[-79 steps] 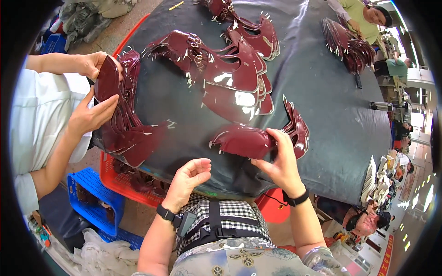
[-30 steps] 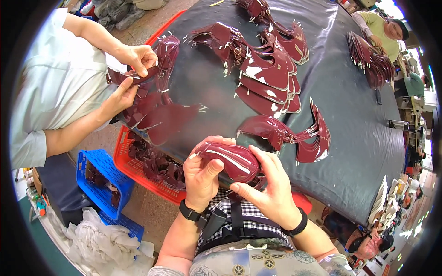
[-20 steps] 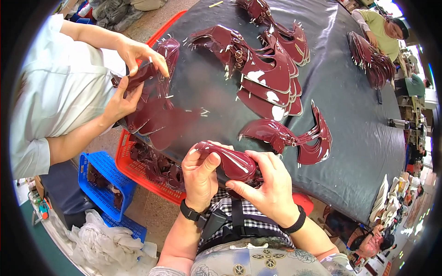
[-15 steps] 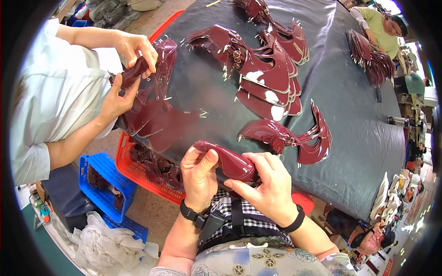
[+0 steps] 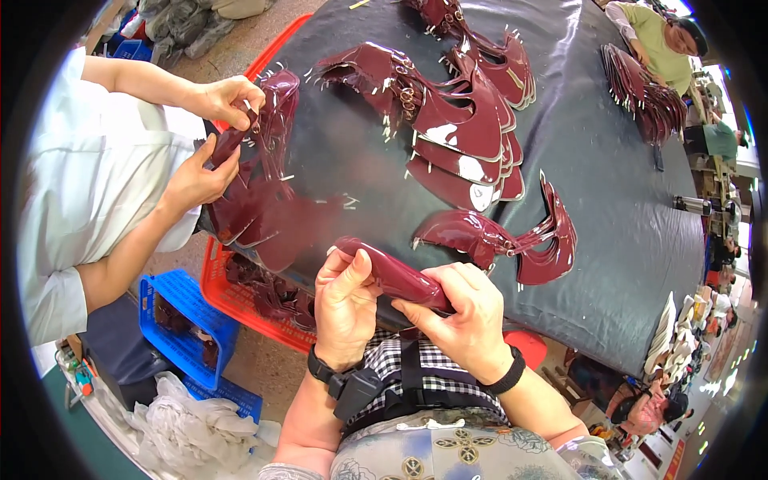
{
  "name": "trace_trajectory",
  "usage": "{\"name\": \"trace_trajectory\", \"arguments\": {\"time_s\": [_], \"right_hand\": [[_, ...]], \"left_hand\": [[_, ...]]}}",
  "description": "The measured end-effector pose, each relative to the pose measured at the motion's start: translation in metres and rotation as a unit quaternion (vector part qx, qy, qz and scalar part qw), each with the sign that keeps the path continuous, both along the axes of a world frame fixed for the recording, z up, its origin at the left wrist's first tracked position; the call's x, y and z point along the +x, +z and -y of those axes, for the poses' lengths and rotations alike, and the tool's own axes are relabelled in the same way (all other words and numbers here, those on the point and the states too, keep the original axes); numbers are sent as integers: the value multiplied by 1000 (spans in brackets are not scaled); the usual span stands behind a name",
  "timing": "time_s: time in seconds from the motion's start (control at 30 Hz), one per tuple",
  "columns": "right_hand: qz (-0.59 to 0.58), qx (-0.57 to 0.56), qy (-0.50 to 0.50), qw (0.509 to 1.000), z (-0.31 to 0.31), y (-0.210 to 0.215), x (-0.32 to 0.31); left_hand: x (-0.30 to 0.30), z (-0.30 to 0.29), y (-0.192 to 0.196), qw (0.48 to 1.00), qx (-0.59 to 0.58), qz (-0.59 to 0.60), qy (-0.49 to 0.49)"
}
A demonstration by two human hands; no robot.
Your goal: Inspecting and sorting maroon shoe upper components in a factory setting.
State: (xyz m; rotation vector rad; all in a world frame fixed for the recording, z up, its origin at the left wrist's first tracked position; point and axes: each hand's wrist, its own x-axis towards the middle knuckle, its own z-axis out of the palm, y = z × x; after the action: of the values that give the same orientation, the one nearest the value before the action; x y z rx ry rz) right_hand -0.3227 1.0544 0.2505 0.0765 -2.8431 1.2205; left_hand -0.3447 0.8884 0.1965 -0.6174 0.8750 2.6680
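Between my two hands, just over the near table edge, is a glossy maroon shoe upper (image 5: 394, 274), folded over into a long rounded shape. My left hand (image 5: 344, 302) grips its left end, thumb on the near side. Around the right end my right hand (image 5: 464, 314) is closed, its thumb along the lower edge. Beyond my right hand lies a small group of matching uppers (image 5: 544, 258) with straps and pale edges. Farther off, a fanned stack of uppers (image 5: 468, 132) with buckles rests on the table.
A black-covered table (image 5: 608, 240) spreads ahead. At left a co-worker's hands (image 5: 220, 132) hold another maroon piece over more uppers (image 5: 268, 216). A red crate (image 5: 212, 276) and a blue crate (image 5: 160, 340) stand below. Another person (image 5: 664, 44) is at the far right beside a pile (image 5: 644, 96).
The upper in my hands has turned a little and looks flatter and more stretched out. The co-worker's hands have shifted slightly left with their piece.
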Motion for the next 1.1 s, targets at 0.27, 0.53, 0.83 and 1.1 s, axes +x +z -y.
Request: {"name": "trace_trajectory", "arguments": {"time_s": [0.27,0.53,0.83,1.1], "right_hand": [[-16,16,0,1000,-6,-6,-2],[-58,22,-1,998,-11,-13,-6],[-39,31,-20,999,-15,-13,0],[-66,46,-34,996,-17,-20,-1]], "left_hand": [[-13,-4,1,999,-8,14,-45],[-22,-2,-5,998,3,1,-59],[-37,-6,3,994,-27,-10,-106],[-40,-9,-3,987,-92,-41,-123]]}}
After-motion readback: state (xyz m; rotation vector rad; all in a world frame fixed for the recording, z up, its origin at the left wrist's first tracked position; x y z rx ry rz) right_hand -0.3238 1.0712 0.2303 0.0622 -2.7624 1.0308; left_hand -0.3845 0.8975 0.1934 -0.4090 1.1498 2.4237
